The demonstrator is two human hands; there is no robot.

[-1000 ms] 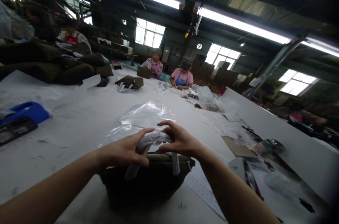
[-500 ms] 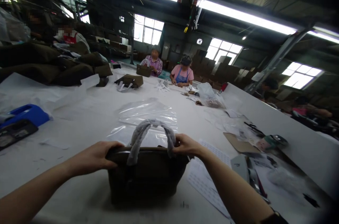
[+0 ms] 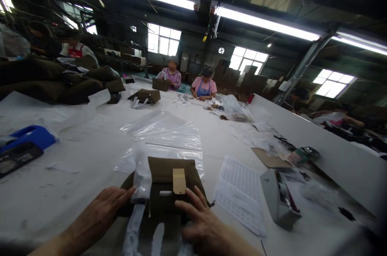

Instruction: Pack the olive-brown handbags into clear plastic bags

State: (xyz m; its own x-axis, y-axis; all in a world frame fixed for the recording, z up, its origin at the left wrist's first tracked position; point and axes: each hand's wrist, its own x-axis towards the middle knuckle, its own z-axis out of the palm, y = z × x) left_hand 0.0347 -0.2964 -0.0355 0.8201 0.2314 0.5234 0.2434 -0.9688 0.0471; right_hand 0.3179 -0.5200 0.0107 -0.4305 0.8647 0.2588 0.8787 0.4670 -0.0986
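A long white counter [image 3: 90, 143] runs away from the viewer, with a brown bag [image 3: 169, 185] lying flat at its near edge, partly on clear plastic bags [image 3: 165, 135]. Just right of the bag lie a printed sheet [image 3: 238, 191] and a grey box [image 3: 276, 199], with a cardboard piece [image 3: 270, 161] beyond them. At the left edge sit a blue tray [image 3: 30, 137] and dark bags [image 3: 60, 82], and another brown bag [image 3: 145, 95] lies farther up the middle.
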